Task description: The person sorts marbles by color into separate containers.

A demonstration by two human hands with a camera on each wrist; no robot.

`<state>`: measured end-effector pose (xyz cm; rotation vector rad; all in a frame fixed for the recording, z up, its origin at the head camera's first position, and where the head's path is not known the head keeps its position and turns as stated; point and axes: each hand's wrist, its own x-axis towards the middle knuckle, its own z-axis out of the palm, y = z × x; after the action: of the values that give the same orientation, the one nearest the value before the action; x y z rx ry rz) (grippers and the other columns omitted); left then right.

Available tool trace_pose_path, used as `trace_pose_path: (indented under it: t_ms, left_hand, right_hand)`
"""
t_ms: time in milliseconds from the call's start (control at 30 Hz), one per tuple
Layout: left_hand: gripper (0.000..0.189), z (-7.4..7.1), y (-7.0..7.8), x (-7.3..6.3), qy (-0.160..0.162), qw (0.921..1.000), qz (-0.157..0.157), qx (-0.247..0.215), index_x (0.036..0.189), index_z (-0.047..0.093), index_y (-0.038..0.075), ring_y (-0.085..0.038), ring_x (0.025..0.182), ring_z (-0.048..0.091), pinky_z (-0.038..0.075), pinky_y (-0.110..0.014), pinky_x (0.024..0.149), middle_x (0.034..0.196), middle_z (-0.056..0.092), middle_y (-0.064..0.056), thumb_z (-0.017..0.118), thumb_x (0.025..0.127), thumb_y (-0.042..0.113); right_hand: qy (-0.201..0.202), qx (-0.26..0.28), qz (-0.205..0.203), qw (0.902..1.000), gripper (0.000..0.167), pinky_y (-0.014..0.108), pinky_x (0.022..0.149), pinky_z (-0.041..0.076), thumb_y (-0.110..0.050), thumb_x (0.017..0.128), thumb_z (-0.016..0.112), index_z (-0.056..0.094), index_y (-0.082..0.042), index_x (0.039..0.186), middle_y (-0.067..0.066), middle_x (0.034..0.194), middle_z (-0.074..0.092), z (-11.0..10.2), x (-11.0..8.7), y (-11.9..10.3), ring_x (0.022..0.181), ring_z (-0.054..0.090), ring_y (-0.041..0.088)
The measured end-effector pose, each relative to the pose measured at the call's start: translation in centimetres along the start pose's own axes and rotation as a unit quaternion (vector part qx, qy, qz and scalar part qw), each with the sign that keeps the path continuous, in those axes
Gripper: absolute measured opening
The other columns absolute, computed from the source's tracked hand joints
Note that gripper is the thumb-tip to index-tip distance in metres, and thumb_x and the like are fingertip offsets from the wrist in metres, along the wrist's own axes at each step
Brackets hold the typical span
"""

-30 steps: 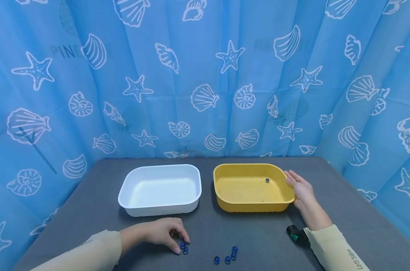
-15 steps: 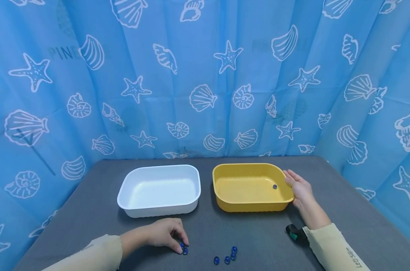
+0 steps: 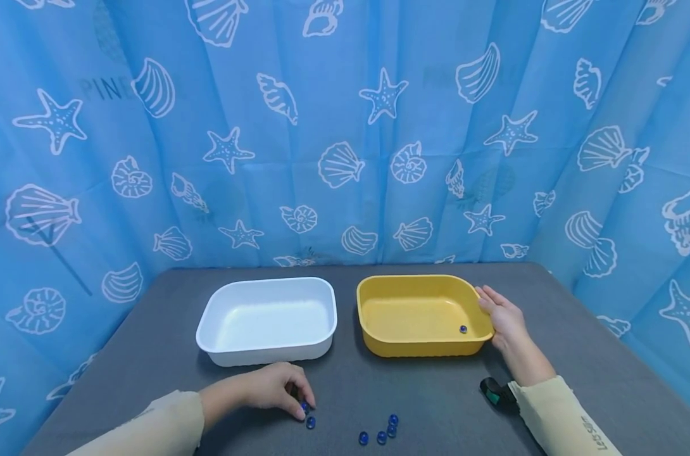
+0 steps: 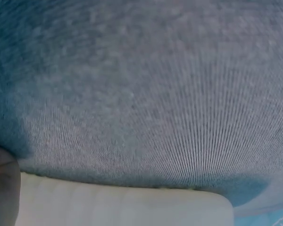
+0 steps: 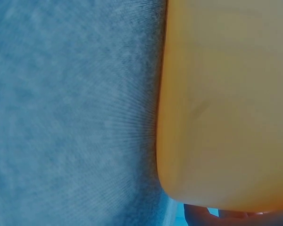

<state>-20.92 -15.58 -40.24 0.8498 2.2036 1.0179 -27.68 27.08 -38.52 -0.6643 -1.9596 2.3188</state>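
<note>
In the head view, my left hand [image 3: 276,387] pinches a blue glass marble [image 3: 304,406] between thumb and fingers, low over the grey table. Just below the fingertips lies another blue marble [image 3: 311,422]. My right hand [image 3: 506,320] holds the right end of the yellow plastic bin [image 3: 425,349], at its rim. Inside that bin, near the front right corner, sits a single marble [image 3: 463,329]. The right wrist view shows the outer wall of the yellow bin [image 5: 231,117], with fingertips [image 5: 198,215] at its end. No marble shows in the left wrist view.
A white plastic bin [image 3: 268,356] stands left of the yellow one, behind my left hand. Several blue marbles [image 3: 382,437] lie at the table's front middle. A black strap [image 3: 499,396] is at my right wrist. A blue shell-print curtain [image 3: 345,126] hangs behind the table.
The marble inside the yellow bin has rolled right and then toward the front. My left hand has closed on a marble and shifted slightly back with it. The right hand stays at the bin.
</note>
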Motion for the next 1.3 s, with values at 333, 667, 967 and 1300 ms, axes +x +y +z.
trace_pose_path:
  t_ms: [333, 667, 967, 1300]
  left_hand:
    - [0.013, -0.6, 0.5, -0.4, 0.008, 0.9994, 0.028, -0.017, 0.099, 0.073, 0.004, -0.004, 0.076, 0.053, 0.044, -0.02, 0.066, 0.085, 0.059, 0.007, 0.072, 0.086, 0.007]
    - [0.016, -0.8, 2.2, -0.2, 0.05, 0.9985, 0.019, -0.011, 0.103, 0.073, 0.006, -0.006, 0.063, 0.047, 0.039, -0.02, 0.059, 0.071, 0.053, 0.006, 0.072, 0.088, 0.011]
    - [0.018, -0.6, 3.7, 0.6, 0.102, 0.9941, 0.031, -0.021, 0.104, 0.072, 0.002, -0.01, 0.068, 0.048, 0.04, -0.023, 0.061, 0.074, 0.053, 0.004, 0.072, 0.088, 0.009]
    - [0.021, -0.8, 4.9, 1.4, 0.163, 0.9858, 0.039, -0.016, 0.107, 0.071, 0.0, -0.011, 0.068, 0.047, 0.041, -0.023, 0.059, 0.079, 0.058, 0.003, 0.071, 0.089, 0.01]
  right_hand:
    - [-0.007, -0.002, -0.001, 1.0, 0.055, 0.033, 0.112, 0.025, -0.015, 0.105, 0.041, 0.019, -0.013, 0.155, 0.004, 0.158, 0.023, -0.2, 0.2, 0.1, 0.144, 0.023, 0.02]
    - [-0.003, -0.003, 0.003, 1.0, 0.055, 0.033, 0.112, 0.024, -0.015, 0.105, 0.042, 0.019, -0.014, 0.155, 0.004, 0.158, 0.023, -0.1, 0.4, 0.1, 0.144, 0.022, 0.02]
    - [-0.001, -0.006, 0.007, 1.0, 0.056, 0.034, 0.112, 0.024, -0.017, 0.105, 0.043, 0.019, -0.015, 0.155, 0.004, 0.158, 0.023, -0.2, 0.5, 0.0, 0.144, 0.022, 0.02]
    - [-0.001, -0.016, 0.004, 0.9999, 0.056, 0.034, 0.113, 0.023, -0.019, 0.105, 0.043, 0.019, -0.016, 0.155, 0.003, 0.158, 0.023, -0.1, 0.4, 0.0, 0.145, 0.02, 0.02]
